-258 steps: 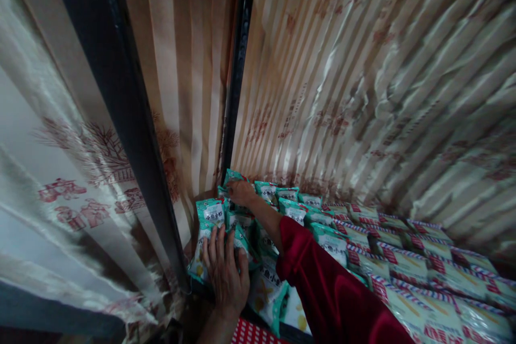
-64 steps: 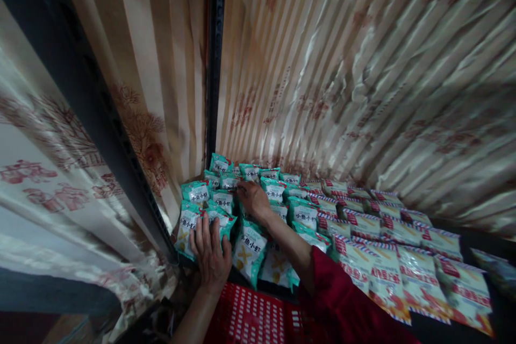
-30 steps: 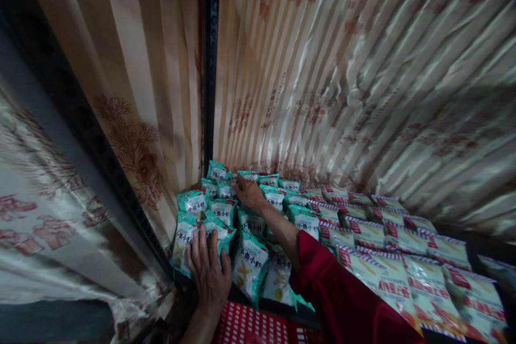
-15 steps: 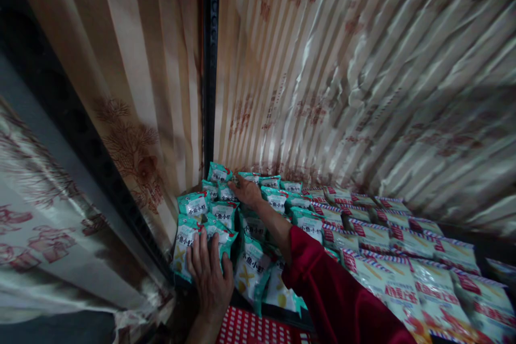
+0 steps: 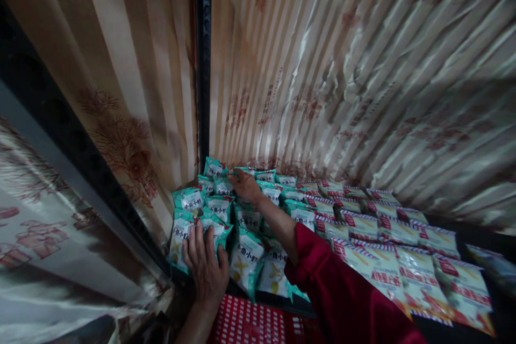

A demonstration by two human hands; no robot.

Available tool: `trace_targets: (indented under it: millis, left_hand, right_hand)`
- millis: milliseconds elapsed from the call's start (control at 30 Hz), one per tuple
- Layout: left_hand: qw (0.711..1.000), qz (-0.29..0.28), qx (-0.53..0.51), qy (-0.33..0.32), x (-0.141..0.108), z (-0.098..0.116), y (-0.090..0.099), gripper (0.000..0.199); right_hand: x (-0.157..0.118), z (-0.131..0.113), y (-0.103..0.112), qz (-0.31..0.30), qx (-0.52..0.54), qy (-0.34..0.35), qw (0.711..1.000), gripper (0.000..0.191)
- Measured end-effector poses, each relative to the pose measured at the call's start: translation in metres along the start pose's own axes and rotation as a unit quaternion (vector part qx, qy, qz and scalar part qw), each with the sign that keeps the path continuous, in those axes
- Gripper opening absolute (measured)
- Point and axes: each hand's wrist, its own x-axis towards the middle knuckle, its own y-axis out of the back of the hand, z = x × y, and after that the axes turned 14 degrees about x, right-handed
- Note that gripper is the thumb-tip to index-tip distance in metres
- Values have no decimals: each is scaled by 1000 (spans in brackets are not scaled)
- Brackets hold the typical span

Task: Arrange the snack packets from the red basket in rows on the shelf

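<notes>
Teal-and-white snack bags stand in close rows at the left end of the shelf. My left hand lies open on the front-left bags, fingers spread over the front of a teal bag. Farther back, my right hand reaches over the rows in a dark red sleeve. Its fingers are a little bent and apart at the tops of the rear teal bags, beside a bag in the back-left corner. I see nothing held in it; part of its palm side is hidden.
Cream bags with red lettering fill rows to the right. A red perforated basket sits below the shelf's front edge. A black metal post stands in the corner, and striped, wrinkled sheeting lines the back and left sides.
The view has shifted slightly, so the bags sit a bit farther left and higher. Both hands stay on nearly the same bags; the right hand's fingers have shifted slightly.
</notes>
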Motion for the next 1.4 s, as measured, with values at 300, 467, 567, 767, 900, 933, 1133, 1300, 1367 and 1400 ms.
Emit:
trace_targets:
  millis: [300,467,567,767,900,933,1133,1300,1367,1400]
  left_hand:
    - [999,18,-29,-8,-1,2,0,47]
    - [999,15,-39,-7,0,4,3,46]
    - [999,21,-36,-10,-1,5,5,48]
    - [999,17,-47,-16,-5,11,11,54]
    - [998,13,-49,-33,-9,13,16,52]
    - [998,10,-48,-43,-11,13,17,49]
    - [991,-32,-68,-108,-18,17,19,46]
    - [988,-28,-83,-125,-17,22,21,55]
    - [987,-26,-76,-141,-17,24,21,53]
    - [986,-27,-70,-147,-17,25,21,50]
  right_hand:
    - [-117,-11,47,107,253,84,958,33]
    - [-214,1,26,169,286,32,943,26]
    - [-251,10,-1,179,279,6,944,25]
    - [-264,21,-32,167,271,-21,948,32]
    - [-256,21,-34,160,274,-27,948,34]
    - [-254,20,-35,159,274,-28,948,35]
    - [-249,19,-37,162,277,-26,947,36]
    - [-245,19,-37,155,283,-21,946,36]
    - [-243,19,-37,151,286,-18,946,35]
    - [-242,19,-37,148,288,-16,946,35]
